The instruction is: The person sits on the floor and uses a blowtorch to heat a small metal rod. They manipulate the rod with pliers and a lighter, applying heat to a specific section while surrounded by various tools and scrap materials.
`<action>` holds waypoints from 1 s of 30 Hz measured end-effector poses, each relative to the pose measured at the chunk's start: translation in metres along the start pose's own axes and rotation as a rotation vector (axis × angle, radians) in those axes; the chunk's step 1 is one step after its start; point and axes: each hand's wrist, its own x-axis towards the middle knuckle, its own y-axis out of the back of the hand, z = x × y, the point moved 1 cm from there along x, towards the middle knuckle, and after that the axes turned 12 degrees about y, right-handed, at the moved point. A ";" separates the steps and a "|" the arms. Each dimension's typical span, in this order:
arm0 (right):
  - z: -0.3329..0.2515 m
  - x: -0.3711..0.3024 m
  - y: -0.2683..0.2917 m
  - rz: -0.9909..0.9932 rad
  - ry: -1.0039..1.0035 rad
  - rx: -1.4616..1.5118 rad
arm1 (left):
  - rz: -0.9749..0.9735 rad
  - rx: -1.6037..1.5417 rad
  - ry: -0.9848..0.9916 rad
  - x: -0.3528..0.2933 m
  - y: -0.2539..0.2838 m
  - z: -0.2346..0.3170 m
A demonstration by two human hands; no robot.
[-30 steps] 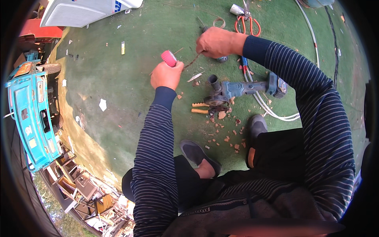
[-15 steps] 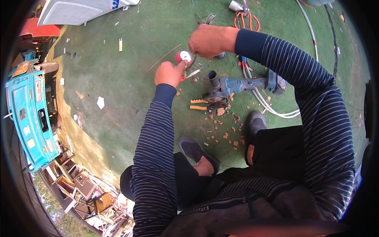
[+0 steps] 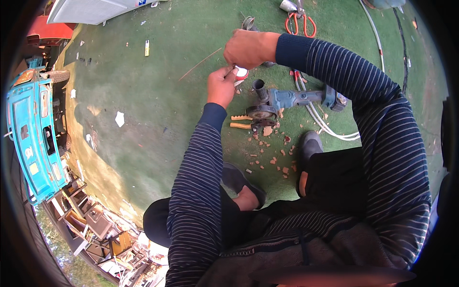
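My left hand (image 3: 221, 88) is closed in a pinch, its fingertips meeting my right hand. My right hand (image 3: 249, 49) is curled closed with its back toward me. What either hand grips is too small and hidden to name. Just under the fingertips lies a round red-and-white object (image 3: 243, 73), partly covered by my left fingers. Nearer my feet, a blue-grey cordless angle grinder (image 3: 294, 98) rests on the green floor. Beside its disc lie pliers with yellow handles (image 3: 240, 126). Beyond my right hand sits a small coil of wire (image 3: 248, 22).
Red-orange handled snips (image 3: 310, 27) lie at the far right, near a pale cylinder (image 3: 288, 5). White cable (image 3: 330, 132) loops behind the grinder. Broken tan chips (image 3: 273, 161) litter the floor by my shoes. A yellow lighter (image 3: 147, 48) and a turquoise vehicle (image 3: 38, 138) are to the left.
My left hand has moved right and up from the front of the red-and-white object to meet my right hand. My right hand has shifted slightly left.
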 end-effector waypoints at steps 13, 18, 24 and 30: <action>0.009 -0.007 0.083 0.328 0.126 -0.171 | -0.041 -0.181 -0.249 0.003 0.038 0.055; 0.008 -0.005 0.099 0.386 0.173 -0.276 | -0.043 -0.264 -0.262 -0.008 0.048 0.073; 0.014 -0.018 0.107 0.404 0.131 -0.184 | -0.170 -0.352 -0.115 -0.014 0.045 0.098; 0.009 -0.027 0.102 0.372 0.170 -0.154 | -0.260 -0.469 0.016 -0.022 0.041 0.096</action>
